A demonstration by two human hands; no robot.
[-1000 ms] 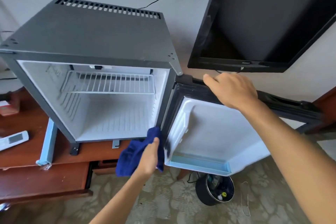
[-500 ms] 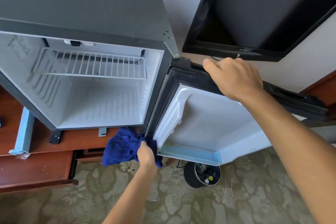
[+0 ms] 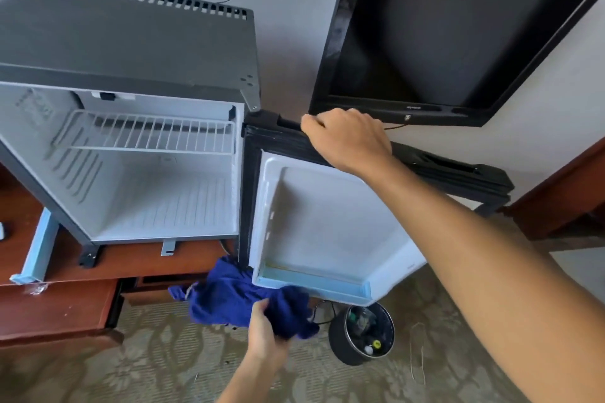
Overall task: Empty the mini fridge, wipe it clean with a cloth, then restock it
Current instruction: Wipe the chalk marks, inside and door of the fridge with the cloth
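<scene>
A: Item one, mini fridge (image 3: 131,52). Location?

B: On the wooden desk (image 3: 59,307), cabinet bare inside apart from one wire shelf (image 3: 150,134). Door (image 3: 327,226) swung wide to the right, inner liner facing us.

A: Item two, cloth (image 3: 229,298).

B: Blue, bunched, touching the door's lower hinge-side corner and hanging below its bottom ledge.

A: Step in hand, by your reading?

B: Wiping stage; the cabinet looks emptied, restocking not begun. I judge the bottom edge of the door is being cleaned.

A: Method notes?

B: Keep the door braced so it cannot swing away under the pressure. Fold the cloth to a flat pad instead of a loose bundle, run it along the ledge and into the corner where grime collects, then up the gasket beside the hinge.

A: Left hand (image 3: 265,330)?

B: Fingers curled into the cloth, gripping it from below. Wrapped round the fabric, not spread flat.

A: Right hand (image 3: 347,137)?

B: Clenched over the top edge of the door, fingers hooked behind it, holding it steady.

A: Other entries?

B: Television (image 3: 442,29) on the wall; small bin (image 3: 340,350) on the carpet below the door.
</scene>
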